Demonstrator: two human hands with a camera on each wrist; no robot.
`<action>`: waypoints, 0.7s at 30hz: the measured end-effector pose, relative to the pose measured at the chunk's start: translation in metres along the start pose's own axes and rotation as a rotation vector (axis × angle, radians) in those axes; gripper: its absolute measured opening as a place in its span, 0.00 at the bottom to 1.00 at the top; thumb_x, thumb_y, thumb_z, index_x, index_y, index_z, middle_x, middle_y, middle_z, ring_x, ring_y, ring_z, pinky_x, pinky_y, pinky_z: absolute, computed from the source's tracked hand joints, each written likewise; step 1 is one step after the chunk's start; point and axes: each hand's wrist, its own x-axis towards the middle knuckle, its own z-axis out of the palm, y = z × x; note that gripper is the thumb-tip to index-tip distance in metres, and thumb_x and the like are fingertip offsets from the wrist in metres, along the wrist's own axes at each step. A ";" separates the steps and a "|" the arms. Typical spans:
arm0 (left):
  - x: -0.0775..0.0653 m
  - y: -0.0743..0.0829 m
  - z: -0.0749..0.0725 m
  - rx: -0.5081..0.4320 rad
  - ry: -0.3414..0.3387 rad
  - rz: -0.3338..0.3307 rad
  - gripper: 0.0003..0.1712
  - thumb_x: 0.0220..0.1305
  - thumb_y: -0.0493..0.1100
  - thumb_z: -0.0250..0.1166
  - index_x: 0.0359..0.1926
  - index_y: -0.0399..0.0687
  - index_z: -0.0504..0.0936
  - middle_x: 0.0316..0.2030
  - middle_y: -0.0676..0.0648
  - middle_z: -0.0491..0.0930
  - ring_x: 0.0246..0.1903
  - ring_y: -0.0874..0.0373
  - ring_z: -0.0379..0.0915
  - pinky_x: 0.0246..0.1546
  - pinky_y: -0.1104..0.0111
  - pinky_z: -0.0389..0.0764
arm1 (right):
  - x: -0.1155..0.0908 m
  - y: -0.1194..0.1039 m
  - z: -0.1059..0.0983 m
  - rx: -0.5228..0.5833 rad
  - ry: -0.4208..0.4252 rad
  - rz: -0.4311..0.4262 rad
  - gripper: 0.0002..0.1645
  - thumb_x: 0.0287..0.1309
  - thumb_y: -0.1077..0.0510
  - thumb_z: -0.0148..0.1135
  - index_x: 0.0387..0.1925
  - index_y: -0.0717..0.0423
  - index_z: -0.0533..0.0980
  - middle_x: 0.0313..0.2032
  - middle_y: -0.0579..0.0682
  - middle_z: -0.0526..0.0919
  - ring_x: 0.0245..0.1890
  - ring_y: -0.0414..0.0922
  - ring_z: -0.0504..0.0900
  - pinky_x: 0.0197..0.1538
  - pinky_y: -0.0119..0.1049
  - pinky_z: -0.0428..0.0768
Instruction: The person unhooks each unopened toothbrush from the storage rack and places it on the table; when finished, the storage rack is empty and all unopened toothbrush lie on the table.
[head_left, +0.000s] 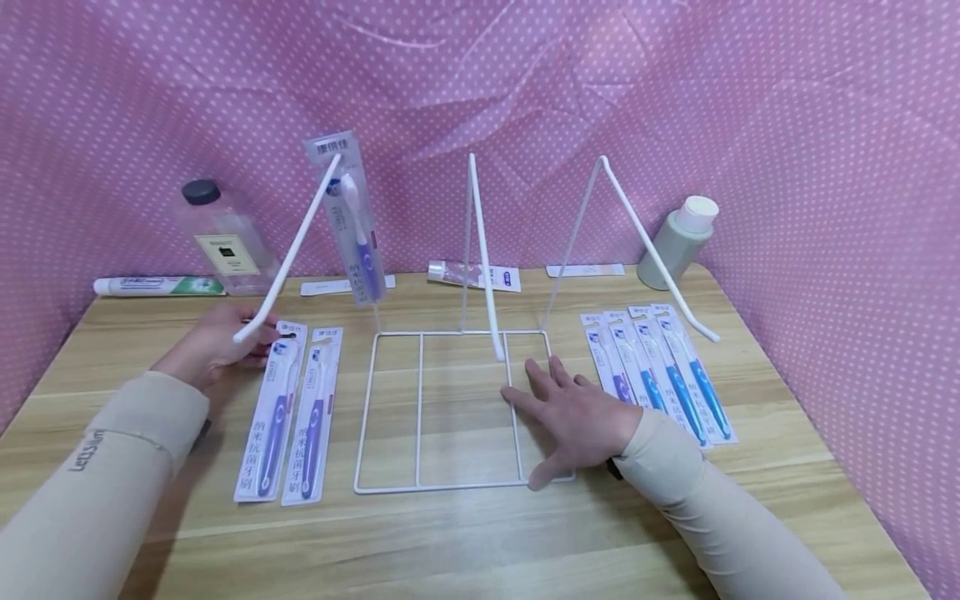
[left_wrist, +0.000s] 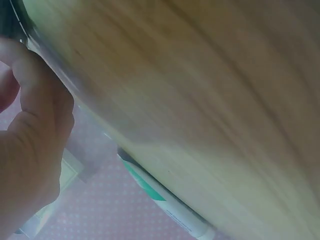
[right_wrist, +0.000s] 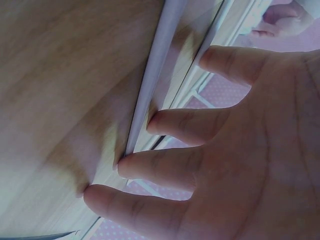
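A white wire rack (head_left: 420, 408) with three upright prongs stands mid-table. On its left prong hangs a packaged purple toothbrush (head_left: 360, 233). My left hand (head_left: 217, 343) pinches the top end of another packaged purple toothbrush (head_left: 273, 417), its fingertips partly hidden behind the pack. A second purple toothbrush pack (head_left: 311, 425) lies just right of it. My right hand (head_left: 573, 412) rests, fingers spread, over the right side of the rack's base. In the right wrist view, its fingertips (right_wrist: 132, 165) touch a base wire and the wood.
Several toothbrush packs (head_left: 678, 375), mostly blue, lie right of the rack. Along the back are a toothpaste tube (head_left: 161, 287), a clear bottle (head_left: 228, 242), a pink tube (head_left: 472, 275) and a green-grey bottle (head_left: 675, 246). A pink dotted cloth (head_left: 480, 83) hangs behind.
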 end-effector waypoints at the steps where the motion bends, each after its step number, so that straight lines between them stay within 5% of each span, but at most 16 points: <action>1: 0.000 -0.001 0.001 0.000 0.005 -0.001 0.25 0.75 0.29 0.56 0.67 0.19 0.63 0.29 0.58 0.80 0.29 0.68 0.79 0.35 0.72 0.88 | 0.000 0.000 0.000 0.003 -0.001 0.001 0.73 0.43 0.21 0.77 0.85 0.42 0.56 0.84 0.68 0.46 0.81 0.75 0.45 0.75 0.72 0.63; 21: -0.001 0.002 0.019 0.208 0.189 0.002 0.23 0.69 0.37 0.66 0.59 0.27 0.74 0.32 0.49 0.81 0.28 0.62 0.78 0.31 0.70 0.85 | 0.000 0.001 0.000 -0.003 0.008 -0.001 0.74 0.42 0.21 0.77 0.85 0.42 0.55 0.84 0.68 0.46 0.81 0.76 0.45 0.75 0.73 0.62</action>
